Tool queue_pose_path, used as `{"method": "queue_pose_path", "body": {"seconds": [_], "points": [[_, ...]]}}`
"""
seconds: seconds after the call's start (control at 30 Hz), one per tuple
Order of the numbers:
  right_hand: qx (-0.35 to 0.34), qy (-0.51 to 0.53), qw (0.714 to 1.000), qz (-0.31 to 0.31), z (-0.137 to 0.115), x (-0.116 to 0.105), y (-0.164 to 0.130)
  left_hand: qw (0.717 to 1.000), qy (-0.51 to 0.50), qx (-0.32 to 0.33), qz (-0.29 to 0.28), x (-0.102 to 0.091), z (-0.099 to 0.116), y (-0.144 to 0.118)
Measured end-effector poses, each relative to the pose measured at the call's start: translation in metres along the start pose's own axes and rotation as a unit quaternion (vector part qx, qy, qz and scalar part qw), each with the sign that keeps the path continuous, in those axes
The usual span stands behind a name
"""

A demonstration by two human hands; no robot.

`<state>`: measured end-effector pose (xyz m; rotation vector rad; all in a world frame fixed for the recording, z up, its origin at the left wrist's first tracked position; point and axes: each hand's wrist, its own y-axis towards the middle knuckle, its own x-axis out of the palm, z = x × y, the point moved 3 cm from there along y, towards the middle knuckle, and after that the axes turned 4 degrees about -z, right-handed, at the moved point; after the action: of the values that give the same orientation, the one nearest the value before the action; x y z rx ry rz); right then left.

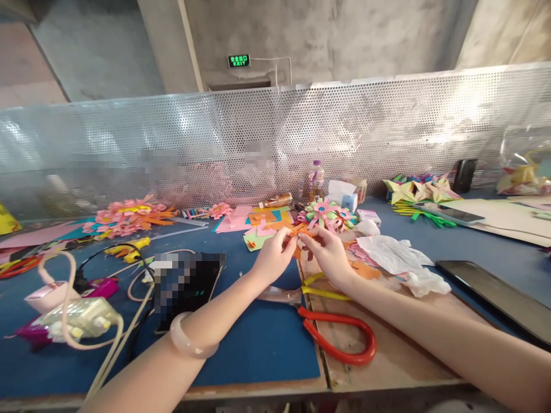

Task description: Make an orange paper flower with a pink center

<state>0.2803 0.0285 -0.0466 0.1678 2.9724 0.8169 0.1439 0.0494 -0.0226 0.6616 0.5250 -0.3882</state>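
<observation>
Fingers of my left hand (pixel 275 252) and my right hand (pixel 329 255) are pinched close together on a small orange paper piece (pixel 303 228), held above the table's middle. The fingers hide part of it, so its exact shape cannot be made out. Beneath my hands lie scissors with red handles (pixel 373 344), their metal blades pointing left, and a tool with yellow handles (pixel 325 293). Coloured paper sheets (pixel 235 221) are stacked just beyond my left hand. Behind my right hand rests a paper flower (pixel 321 212) with pink and green petals.
Left are a power strip with cables (pixel 81 321), a yellow glue gun (pixel 129 248), a dark phone (pixel 189 292) and pink paper flowers (pixel 129 217). Right are crumpled tissues (pixel 396 255) and a large dark phone (pixel 495 295). A bottle (pixel 316 180) stands before the perforated metal screen (pixel 365 126).
</observation>
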Motion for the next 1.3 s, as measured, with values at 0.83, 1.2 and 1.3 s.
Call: {"method": "queue_pose_path", "body": {"seconds": [0.83,1.2,1.3], "points": [[0.019,0.029,0.997,-0.067,0.005,0.001,0.004,0.995,0.080,0.060,-0.009,-0.007,0.005,-0.001],[0.009,0.017,0.998,-0.062,0.007,-0.001,0.005,0.991,0.109,0.082,-0.011,-0.008,0.009,-0.004],[0.007,0.018,0.998,-0.061,0.005,-0.001,0.004,0.989,0.118,0.089,-0.018,-0.007,0.009,-0.004]]}}
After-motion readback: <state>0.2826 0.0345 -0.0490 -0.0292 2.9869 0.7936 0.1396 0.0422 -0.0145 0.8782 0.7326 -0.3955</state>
